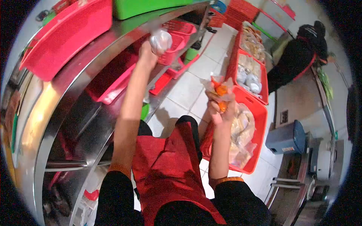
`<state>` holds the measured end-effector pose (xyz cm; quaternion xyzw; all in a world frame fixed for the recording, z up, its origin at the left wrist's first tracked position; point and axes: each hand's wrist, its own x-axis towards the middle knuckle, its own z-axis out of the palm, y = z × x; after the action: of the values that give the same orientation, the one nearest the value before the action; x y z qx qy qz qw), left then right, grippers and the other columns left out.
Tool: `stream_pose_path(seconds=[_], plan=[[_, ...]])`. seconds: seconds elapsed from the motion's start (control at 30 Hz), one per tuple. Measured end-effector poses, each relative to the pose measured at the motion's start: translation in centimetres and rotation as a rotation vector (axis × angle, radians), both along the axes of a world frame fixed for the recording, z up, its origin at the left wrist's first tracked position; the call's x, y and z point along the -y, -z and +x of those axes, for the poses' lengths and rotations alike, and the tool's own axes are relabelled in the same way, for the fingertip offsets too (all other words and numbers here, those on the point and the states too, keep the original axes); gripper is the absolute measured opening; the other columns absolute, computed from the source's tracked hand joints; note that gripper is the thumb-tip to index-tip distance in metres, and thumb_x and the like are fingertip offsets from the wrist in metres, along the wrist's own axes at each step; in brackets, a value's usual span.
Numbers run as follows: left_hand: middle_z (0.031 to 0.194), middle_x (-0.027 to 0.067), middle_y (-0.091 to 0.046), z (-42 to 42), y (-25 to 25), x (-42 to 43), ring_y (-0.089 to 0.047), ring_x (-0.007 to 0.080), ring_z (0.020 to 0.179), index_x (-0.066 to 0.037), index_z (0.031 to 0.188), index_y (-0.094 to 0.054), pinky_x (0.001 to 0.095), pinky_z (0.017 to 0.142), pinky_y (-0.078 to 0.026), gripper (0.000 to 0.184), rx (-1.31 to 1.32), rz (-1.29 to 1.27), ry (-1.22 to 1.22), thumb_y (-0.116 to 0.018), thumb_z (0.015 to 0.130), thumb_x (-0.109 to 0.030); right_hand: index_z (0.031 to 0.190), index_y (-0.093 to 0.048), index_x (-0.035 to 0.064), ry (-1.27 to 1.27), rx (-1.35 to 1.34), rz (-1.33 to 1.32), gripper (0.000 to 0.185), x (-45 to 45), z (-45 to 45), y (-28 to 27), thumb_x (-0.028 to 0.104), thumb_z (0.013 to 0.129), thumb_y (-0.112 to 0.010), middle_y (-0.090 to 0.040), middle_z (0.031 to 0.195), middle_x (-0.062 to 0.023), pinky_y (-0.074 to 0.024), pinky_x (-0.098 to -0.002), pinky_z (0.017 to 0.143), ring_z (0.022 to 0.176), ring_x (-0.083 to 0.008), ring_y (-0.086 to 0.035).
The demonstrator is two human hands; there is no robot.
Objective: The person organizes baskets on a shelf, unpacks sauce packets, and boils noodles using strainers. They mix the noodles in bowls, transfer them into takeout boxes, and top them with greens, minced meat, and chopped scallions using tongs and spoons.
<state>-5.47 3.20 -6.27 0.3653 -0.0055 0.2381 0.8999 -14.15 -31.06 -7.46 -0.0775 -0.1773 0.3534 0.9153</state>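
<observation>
Above the red crate (261,137), the right hand (217,116) clutches orange-filled plastic bags (221,90); the left hand (148,54), arm outstretched, grasps a whitish plastic bag (161,40).

Steel counter (44,124): smooth metal, glossy, streaked with reflected light. Pink tub (71,41): smooth plastic, soft sheen. Red crate (260,120): hard plastic; crate bags (242,130) inside of thin film, wrinkled, shiny. Pale bag (162,40) in left hand (148,53): crinkled plastic, blurred. Orange-filled bags (221,90) in right hand (218,111): translucent plastic, glossy. Apron (162,162): creased cloth, matt. Sleeves (116,197): matt cloth. Floor tiles (206,67): smooth, faintly shiny.
</observation>
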Motion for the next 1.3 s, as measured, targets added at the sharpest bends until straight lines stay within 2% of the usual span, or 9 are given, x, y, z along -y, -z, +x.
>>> stream_pose_path(seconds=[0.23,0.33,0.4,0.5,0.53,0.6,0.63,0.93,1.3], plan=[[0.124,0.0065,-0.067,9.1,2.4,-7.3,-0.061,0.0227,0.118,-0.010,0.127,-0.063,0.0399,0.099,-0.048,0.039,-0.601,0.840,-0.019,-0.049,0.101,-0.035,0.122,-0.055,0.0031,0.038,0.060,-0.156,0.040,0.2,-0.2,0.6,0.025,0.092,-0.066,-0.061,0.117,-0.0166,-0.0381,-0.0164,0.044,0.075,-0.0096,-0.052],[0.102,0.0087,-0.072,-0.6,-3.4,0.4,-0.069,0.0168,0.082,-0.003,0.107,-0.071,0.0320,0.074,-0.053,0.035,-0.844,1.214,-0.544,-0.062,0.093,-0.034,0.116,-0.059,0.0043,0.207,0.057,-0.421,0.031,0.0,-0.8,0.4,0.022,0.092,-0.067,-0.066,0.111,-0.0136,-0.0407,-0.0172,0.045,0.074,-0.0084,-0.057],[0.102,0.0114,-0.072,-4.9,-2.1,4.0,-0.067,0.0152,0.081,-0.001,0.105,-0.070,0.0293,0.073,-0.053,0.023,-0.147,0.956,-0.646,-0.059,0.096,-0.019,0.106,-0.064,0.0040,0.355,0.353,-0.664,0.022,-1.0,-1.2,-0.3,0.018,0.091,-0.070,-0.070,0.108,-0.0143,-0.0447,-0.0191,0.050,0.072,-0.0089,-0.059],[0.096,0.0097,-0.070,-10.1,2.0,8.7,-0.066,0.0177,0.087,-0.003,0.099,-0.068,0.0325,0.080,-0.053,0.016,0.015,0.677,-0.439,-0.056,0.098,-0.014,0.097,-0.069,0.0031,0.542,0.639,-1.001,0.020,-2.4,-2.6,-1.2,0.011,0.082,-0.080,-0.072,0.098,-0.0057,-0.0513,-0.0261,0.068,0.080,-0.0096,-0.063],[0.105,0.0125,-0.068,-12.6,1.8,9.9,-0.065,0.0232,0.098,-0.003,0.100,-0.069,0.0368,0.088,-0.051,0.018,-0.115,1.505,-0.756,-0.056,0.095,-0.014,0.098,-0.070,0.0024,0.546,0.756,-1.178,0.022,-2.5,-2.7,-1.3,0.010,0.081,-0.081,-0.071,0.096,-0.0039,-0.0516,-0.0264,0.071,0.082,-0.0095,-0.063],[0.116,0.0126,-0.064,-16.6,3.0,14.3,-0.061,0.0242,0.110,-0.004,0.119,-0.063,0.0363,0.098,-0.046,0.033,0.116,1.134,-0.535,-0.058,0.091,-0.022,0.100,-0.070,0.0000,0.519,0.755,-1.109,0.026,-4.4,-3.3,-0.4,0.013,0.080,-0.082,-0.070,0.092,-0.0034,-0.0524,-0.0285,0.076,0.084,-0.0105,-0.064],[0.116,0.0069,-0.061,-18.0,2.4,16.5,-0.057,0.0174,0.111,-0.004,0.123,-0.059,0.0332,0.098,-0.044,0.035,-0.135,0.325,-0.024,-0.056,0.095,-0.025,0.103,-0.070,-0.0004,0.420,0.757,-1.143,0.028,-5.9,-3.9,-1.8,0.013,0.081,-0.081,-0.070,0.094,-0.0044,-0.0524,-0.0290,0.078,0.085,-0.0114,-0.064],[0.106,0.0114,-0.059,-28.2,-2.4,17.5,-0.058,0.0214,0.100,-0.001,0.112,-0.054,0.0336,0.090,-0.046,0.021,-0.623,0.451,-0.569,-0.042,0.103,-0.016,0.103,-0.066,0.0046,-0.189,0.131,-1.084,0.016,-7.9,-11.8,-2.0,0.010,0.089,-0.071,-0.060,0.081,0.0018,-0.0372,-0.0187,0.049,0.062,-0.0034,-0.052],[0.124,0.0134,-0.059,-47.6,-28.1,16.4,-0.060,0.0211,0.113,-0.005,0.145,-0.037,0.0347,0.086,-0.055,0.049,-0.841,-0.255,-0.218,-0.045,0.106,-0.035,0.088,-0.064,0.0035,-0.703,1.093,-1.148,0.008,-14.7,-22.1,-30.4,0.008,0.085,-0.070,-0.062,0.072,0.0009,-0.0439,-0.0228,0.050,0.058,-0.0053,-0.055]])
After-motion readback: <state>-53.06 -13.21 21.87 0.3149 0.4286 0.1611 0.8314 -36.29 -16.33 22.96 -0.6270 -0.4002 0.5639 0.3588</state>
